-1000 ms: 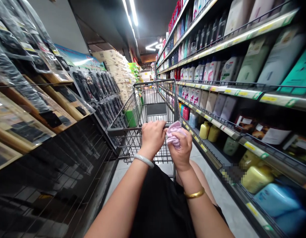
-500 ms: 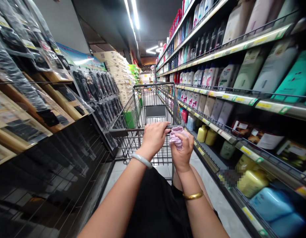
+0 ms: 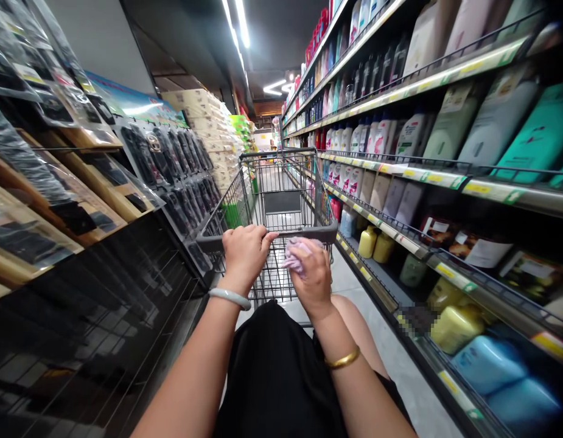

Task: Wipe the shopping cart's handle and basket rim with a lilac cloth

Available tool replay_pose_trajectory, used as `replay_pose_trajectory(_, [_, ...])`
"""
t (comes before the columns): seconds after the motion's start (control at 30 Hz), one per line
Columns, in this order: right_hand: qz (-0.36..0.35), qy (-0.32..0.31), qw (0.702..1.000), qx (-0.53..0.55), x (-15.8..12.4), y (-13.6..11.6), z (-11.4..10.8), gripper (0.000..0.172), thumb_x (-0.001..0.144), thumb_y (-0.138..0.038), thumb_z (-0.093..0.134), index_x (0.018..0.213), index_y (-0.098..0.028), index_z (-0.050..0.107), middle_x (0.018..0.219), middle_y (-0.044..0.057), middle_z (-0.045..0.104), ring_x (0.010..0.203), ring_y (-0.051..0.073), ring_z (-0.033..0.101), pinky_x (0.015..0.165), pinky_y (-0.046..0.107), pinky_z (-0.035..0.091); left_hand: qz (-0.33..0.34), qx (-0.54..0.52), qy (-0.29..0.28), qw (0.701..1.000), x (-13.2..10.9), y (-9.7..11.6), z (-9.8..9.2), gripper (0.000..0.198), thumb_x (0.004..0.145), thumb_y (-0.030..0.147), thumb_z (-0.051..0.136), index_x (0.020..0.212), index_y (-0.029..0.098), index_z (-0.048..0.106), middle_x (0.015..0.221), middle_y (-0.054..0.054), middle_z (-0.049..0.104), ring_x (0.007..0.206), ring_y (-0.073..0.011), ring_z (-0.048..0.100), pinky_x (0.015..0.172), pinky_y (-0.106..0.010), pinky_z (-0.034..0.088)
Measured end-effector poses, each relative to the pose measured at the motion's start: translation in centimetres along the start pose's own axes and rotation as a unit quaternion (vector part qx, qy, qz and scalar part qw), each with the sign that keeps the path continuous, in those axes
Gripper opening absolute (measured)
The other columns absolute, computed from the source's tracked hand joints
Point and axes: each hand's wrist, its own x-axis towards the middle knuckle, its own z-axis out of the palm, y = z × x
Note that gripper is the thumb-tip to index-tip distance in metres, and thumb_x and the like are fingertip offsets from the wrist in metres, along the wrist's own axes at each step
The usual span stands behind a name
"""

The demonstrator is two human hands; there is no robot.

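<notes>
A grey wire shopping cart point(image 3: 281, 182) stands in the aisle right in front of me, its basket empty as far as I can see. My left hand point(image 3: 244, 250) is closed around the cart's grey handle bar point(image 3: 212, 242), left of its middle. My right hand point(image 3: 310, 274) is closed on a crumpled pink cloth point(image 3: 296, 255) and rests against the handle just right of the left hand. A pale bangle circles my left wrist and a gold bangle my right.
Shelves of bottles and refill pouches point(image 3: 445, 140) line the right side close to the cart. Yellow jugs point(image 3: 375, 243) sit on the low shelf. Racks of hanging packaged goods point(image 3: 171, 164) line the left. The tiled aisle floor point(image 3: 345, 274) runs ahead toward stacked cartons point(image 3: 203, 115).
The cart and both hands have shifted left in view. My right hand with the pink cloth has come down onto the handle. The shelves have slid past slightly.
</notes>
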Motion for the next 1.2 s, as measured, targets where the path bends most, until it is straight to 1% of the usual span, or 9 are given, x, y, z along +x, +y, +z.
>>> replay_pose_trajectory(0.27, [0.072,0.123,0.990,-0.002,0.9,1.5,-1.4,0.014,0.087,-0.018,0.064,0.099,-0.024,0.068,0.107,0.007,0.066,0.108,0.022,0.062,0.099,0.046,0.052,0.009,-0.001,0.008,1.000,-0.4,0.5,-0.1,0.042,0.102,0.054,0.038,0.083,0.024,0.062,0.088,-0.004,0.070,0.089,-0.0239,0.059,0.079,-0.038,0.028])
replay_pose_trajectory(0.47, [0.022,0.010,0.999,-0.025,-0.1,0.7,-0.2,0.025,0.085,-0.011,0.062,0.105,-0.024,0.068,0.116,0.008,0.065,0.114,0.024,0.059,0.098,0.046,0.051,0.004,0.000,0.020,1.000,-0.6,1.5,0.0,0.041,0.101,0.052,0.039,0.082,0.024,0.062,0.088,-0.004,0.069,0.090,-0.0248,0.059,0.079,-0.040,0.028])
replay_pose_trajectory(0.53, [0.015,0.006,1.000,-0.011,0.0,1.0,-0.6,0.024,0.086,-0.012,0.061,0.104,-0.025,0.069,0.116,0.007,0.065,0.114,0.023,0.060,0.098,0.045,0.051,0.006,-0.002,0.022,1.000,-0.6,1.7,0.0,0.042,0.101,0.053,0.039,0.082,0.024,0.062,0.088,-0.004,0.070,0.090,-0.0248,0.059,0.079,-0.040,0.029])
replay_pose_trajectory(0.7, [0.080,0.130,0.988,0.006,1.3,1.7,-1.9,0.014,0.086,-0.018,0.065,0.099,-0.024,0.068,0.107,0.006,0.065,0.108,0.022,0.062,0.100,0.046,0.052,0.012,-0.055,0.004,0.998,-0.4,1.7,-0.4,0.029,0.101,0.045,0.044,0.094,0.026,0.066,0.094,-0.001,0.073,0.092,-0.0230,0.062,0.080,-0.038,0.032])
replay_pose_trajectory(0.8, [0.097,0.125,0.987,0.009,1.2,1.1,-1.4,0.017,0.086,-0.018,0.065,0.102,-0.024,0.068,0.112,0.008,0.063,0.111,0.023,0.061,0.101,0.047,0.052,0.022,-0.116,-0.003,0.993,-0.2,1.0,-0.9,0.021,0.100,0.038,0.049,0.100,0.028,0.068,0.098,0.000,0.073,0.095,-0.0207,0.063,0.080,-0.036,0.036])
replay_pose_trajectory(0.93, [0.047,0.021,0.998,0.022,0.5,0.6,-0.6,0.022,0.087,-0.014,0.062,0.105,-0.025,0.068,0.117,0.007,0.064,0.115,0.023,0.060,0.101,0.047,0.051,-0.015,-0.102,0.054,0.993,-0.3,-1.5,-1.6,0.023,0.097,0.043,0.053,0.097,0.029,0.072,0.109,-0.001,0.071,0.108,-0.0225,0.059,0.096,-0.038,0.037])
replay_pose_trajectory(1.03, [0.057,0.056,0.996,0.028,0.6,1.0,-0.8,0.021,0.087,-0.015,0.063,0.104,-0.025,0.069,0.115,0.007,0.064,0.114,0.023,0.060,0.100,0.046,0.052,-0.043,-0.050,0.045,0.997,-0.5,-3.8,-1.6,0.033,0.099,0.049,0.047,0.095,0.029,0.073,0.107,-0.003,0.072,0.109,-0.0252,0.059,0.104,-0.045,0.032])
replay_pose_trajectory(1.13, [0.097,0.106,0.989,0.022,0.8,1.1,-0.9,0.019,0.086,-0.018,0.066,0.104,-0.024,0.068,0.114,0.008,0.063,0.113,0.023,0.061,0.102,0.046,0.051,-0.031,-0.008,0.004,0.999,-0.8,-4.8,-1.2,0.044,0.101,0.052,0.038,0.088,0.025,0.070,0.091,-0.004,0.071,0.094,-0.0250,0.061,0.093,-0.044,0.036])
replay_pose_trajectory(1.2, [0.101,0.090,0.991,0.020,0.7,0.6,-0.5,0.022,0.086,-0.018,0.065,0.106,-0.024,0.067,0.118,0.009,0.061,0.115,0.024,0.060,0.103,0.047,0.051,-0.027,0.009,0.004,1.000,-0.9,-4.7,-0.9,0.044,0.101,0.052,0.038,0.085,0.024,0.068,0.088,-0.004,0.069,0.091,-0.0253,0.060,0.090,-0.043,0.036])
